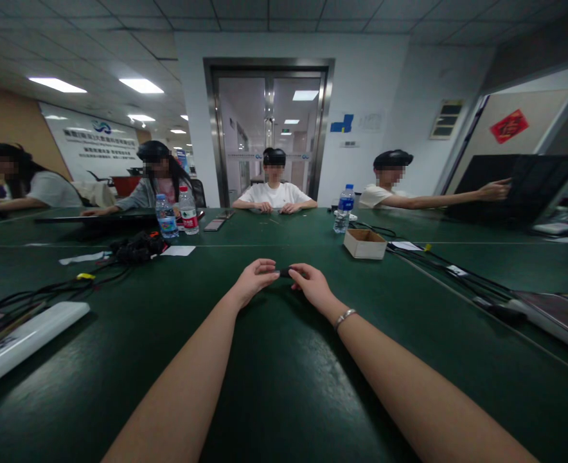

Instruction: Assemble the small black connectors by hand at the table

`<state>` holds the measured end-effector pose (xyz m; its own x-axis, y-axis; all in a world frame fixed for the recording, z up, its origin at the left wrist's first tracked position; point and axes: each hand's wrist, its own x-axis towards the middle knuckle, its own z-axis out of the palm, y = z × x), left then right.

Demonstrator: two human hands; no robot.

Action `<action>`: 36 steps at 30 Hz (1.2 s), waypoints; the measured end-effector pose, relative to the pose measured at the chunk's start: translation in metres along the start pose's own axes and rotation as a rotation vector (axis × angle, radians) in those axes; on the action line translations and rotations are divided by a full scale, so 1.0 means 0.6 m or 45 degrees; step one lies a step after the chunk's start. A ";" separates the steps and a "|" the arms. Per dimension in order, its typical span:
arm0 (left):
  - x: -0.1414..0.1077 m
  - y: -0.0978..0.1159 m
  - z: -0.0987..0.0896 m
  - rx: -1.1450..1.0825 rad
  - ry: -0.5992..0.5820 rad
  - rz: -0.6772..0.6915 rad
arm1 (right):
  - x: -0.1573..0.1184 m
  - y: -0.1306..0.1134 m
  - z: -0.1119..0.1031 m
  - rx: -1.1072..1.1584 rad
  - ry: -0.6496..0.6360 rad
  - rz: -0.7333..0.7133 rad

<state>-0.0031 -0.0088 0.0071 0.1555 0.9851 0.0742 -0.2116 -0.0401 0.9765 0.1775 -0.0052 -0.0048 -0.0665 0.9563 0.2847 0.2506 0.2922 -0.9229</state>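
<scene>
A small dark object (pixel 284 273) is held between my two hands, just above the green table (pixel 274 360). My left hand (pixel 257 281) pinches its left end between thumb and fingers. At its right end, my right hand (pixel 310 285) grips it the same way, with a silver bracelet (pixel 345 319) round the wrist. The object is too small and dark for me to tell what it is.
An open cardboard box (pixel 365 245) stands beyond my right hand, near a water bottle (pixel 344 209). Two bottles (pixel 188 211), black cables (pixel 139 248) and white paper (pixel 178 251) lie or stand at the left. Several people sit around the table.
</scene>
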 end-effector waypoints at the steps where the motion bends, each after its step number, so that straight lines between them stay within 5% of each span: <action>1: -0.001 0.002 0.001 -0.032 0.018 -0.021 | 0.000 0.000 0.000 -0.002 0.000 0.000; 5: 0.006 0.003 0.009 0.061 0.096 -0.180 | 0.000 -0.002 0.000 -0.006 0.011 0.004; 10: 0.013 -0.001 0.015 0.477 -0.006 -0.206 | -0.001 -0.003 -0.001 -0.002 0.015 0.001; 17: -0.006 0.003 0.007 0.169 -0.072 0.021 | -0.002 -0.006 -0.002 0.004 0.003 0.019; 26: 0.013 -0.001 0.022 0.337 0.083 -0.289 | -0.003 -0.007 0.000 -0.003 0.023 0.026; 36: 0.009 -0.003 0.013 0.315 -0.024 -0.172 | -0.001 -0.005 -0.003 -0.009 0.022 0.021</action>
<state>0.0056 -0.0047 0.0074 0.1843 0.9811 -0.0588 0.0536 0.0497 0.9973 0.1784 -0.0068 -0.0021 -0.0457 0.9607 0.2737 0.2583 0.2761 -0.9258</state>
